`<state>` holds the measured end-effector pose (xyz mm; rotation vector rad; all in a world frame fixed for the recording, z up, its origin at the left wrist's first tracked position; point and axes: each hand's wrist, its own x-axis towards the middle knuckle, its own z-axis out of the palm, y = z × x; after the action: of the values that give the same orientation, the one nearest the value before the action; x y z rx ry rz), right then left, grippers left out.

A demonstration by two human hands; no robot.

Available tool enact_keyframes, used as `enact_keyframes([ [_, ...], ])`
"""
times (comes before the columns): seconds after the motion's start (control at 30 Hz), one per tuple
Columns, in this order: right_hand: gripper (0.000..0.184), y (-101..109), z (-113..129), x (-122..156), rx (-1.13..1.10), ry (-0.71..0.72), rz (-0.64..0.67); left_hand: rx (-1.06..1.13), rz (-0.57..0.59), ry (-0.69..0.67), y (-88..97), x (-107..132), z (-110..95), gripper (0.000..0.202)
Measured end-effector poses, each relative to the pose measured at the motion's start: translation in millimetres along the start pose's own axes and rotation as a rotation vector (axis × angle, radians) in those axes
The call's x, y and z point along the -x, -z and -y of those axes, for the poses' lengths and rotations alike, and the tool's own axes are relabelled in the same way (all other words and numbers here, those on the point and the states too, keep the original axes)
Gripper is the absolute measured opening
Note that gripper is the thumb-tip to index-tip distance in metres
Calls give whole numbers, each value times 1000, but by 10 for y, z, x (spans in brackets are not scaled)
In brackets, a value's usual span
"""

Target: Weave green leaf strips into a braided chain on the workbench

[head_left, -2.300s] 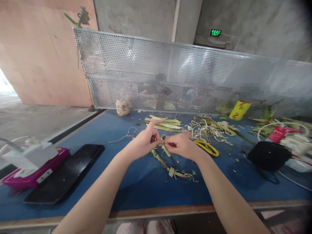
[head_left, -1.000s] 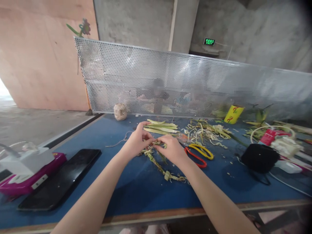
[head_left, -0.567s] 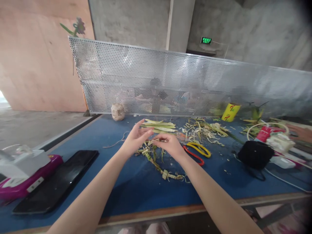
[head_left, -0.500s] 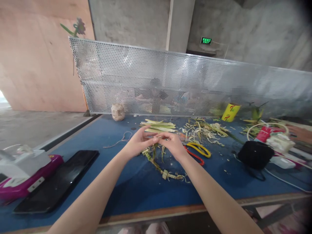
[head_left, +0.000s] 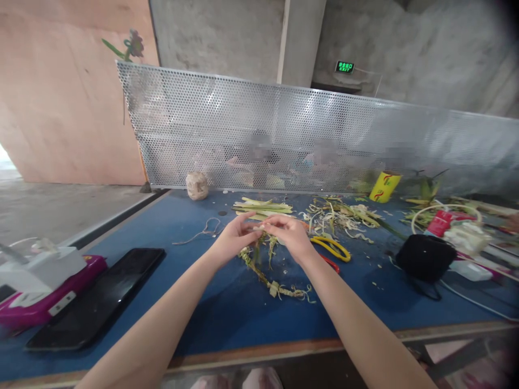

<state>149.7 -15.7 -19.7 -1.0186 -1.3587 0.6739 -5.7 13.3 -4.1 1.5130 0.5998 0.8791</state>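
Where it ends, the knotted yellow-green plant strand [head_left: 273,289] frays into curls.

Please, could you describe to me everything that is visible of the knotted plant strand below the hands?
The knotted plant strand looks like natural fibre, green to straw-coloured, with wraps near its upper end, a pale blocky knot lower down and thin, curling tips at the right. It lies bent on the blue table, running from near the left hand toward the viewer. Whether its upper end touches that hand is unclear.
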Motion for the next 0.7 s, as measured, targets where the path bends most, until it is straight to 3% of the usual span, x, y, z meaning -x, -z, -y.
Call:
enact_keyframes([
  [0.43,20,-25,-17,5,-125,-231,-25,18,-46,-71,-36,-52,98,75],
  [0.7,20,44,-51,-4,-157,-470,103,-98,1,-132,-47,-30,108,88],
])
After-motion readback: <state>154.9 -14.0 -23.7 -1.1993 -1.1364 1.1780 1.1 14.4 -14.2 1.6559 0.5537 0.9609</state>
